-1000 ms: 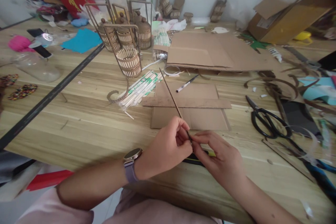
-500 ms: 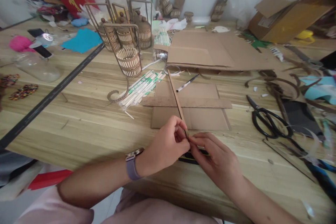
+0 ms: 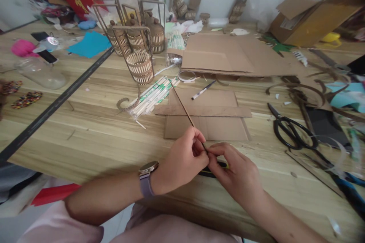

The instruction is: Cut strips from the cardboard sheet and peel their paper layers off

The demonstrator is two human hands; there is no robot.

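Observation:
A thin cardboard strip [image 3: 184, 108] slants up and away from my fingers, its corrugated edge turned toward me. My left hand [image 3: 182, 159], with a watch on its wrist, pinches the strip close to its near end. Right at that end, the fingertips of my right hand [image 3: 235, 167] are pinched together on the strip, touching the left fingers. The very tip is hidden between them. Beneath the hands lies a black and yellow object [image 3: 209, 172], mostly covered. Cardboard pieces [image 3: 222, 127] lie flat just beyond, with a pen [image 3: 203, 90] on them.
Black scissors [image 3: 293, 131] lie to the right near curled cardboard strips [image 3: 302, 91]. Small baskets with tall handles [image 3: 139, 66] stand at back left, beside packaged white sticks [image 3: 154, 95]. A large cardboard sheet [image 3: 222, 51] lies at the back. A glass jar [image 3: 41, 74] rests far left.
The strip's far end has swung left, and the strip has turned so its narrow corrugated edge shows more. Both hands have shifted slightly right, keeping their pinch.

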